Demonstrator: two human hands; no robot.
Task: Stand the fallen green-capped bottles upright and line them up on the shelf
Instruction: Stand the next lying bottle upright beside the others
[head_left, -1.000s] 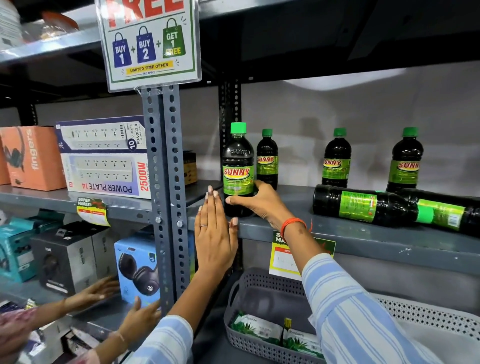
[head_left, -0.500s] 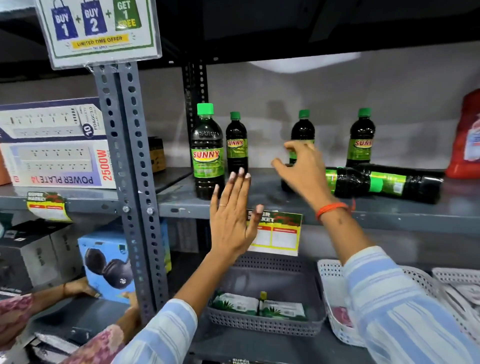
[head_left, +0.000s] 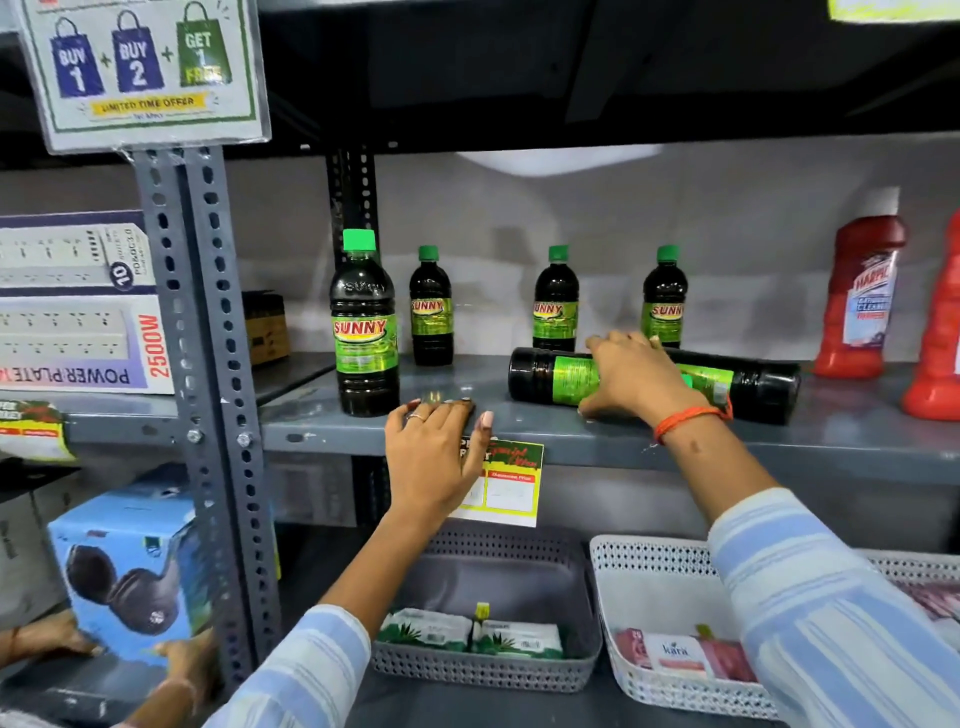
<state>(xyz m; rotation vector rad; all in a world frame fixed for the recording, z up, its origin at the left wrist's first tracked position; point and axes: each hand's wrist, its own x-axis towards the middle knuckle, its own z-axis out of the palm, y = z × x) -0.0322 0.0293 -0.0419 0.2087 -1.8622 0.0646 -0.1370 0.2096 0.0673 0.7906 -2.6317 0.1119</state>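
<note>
On the grey metal shelf (head_left: 857, 441), two dark green-capped bottles (head_left: 550, 376) lie near its front edge, four standing "SUNNY" bottles (head_left: 365, 332) behind (red "Harpic" bottle (head_left: 860, 291) rightward). Right hand (head_left: 636, 376) wraps one; left hand (head_left: 434, 457) rests flat, fingers together, on the edge.

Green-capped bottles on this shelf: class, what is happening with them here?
A person is tidying a shop shelf. Four SUNNY bottles stand upright, the front one near the shelf edge. Two fallen bottles lie end to end; the right hand is closed over the nearer fallen bottle, not yet lifted. The left hand rests on the shelf edge, holding nothing.
</note>
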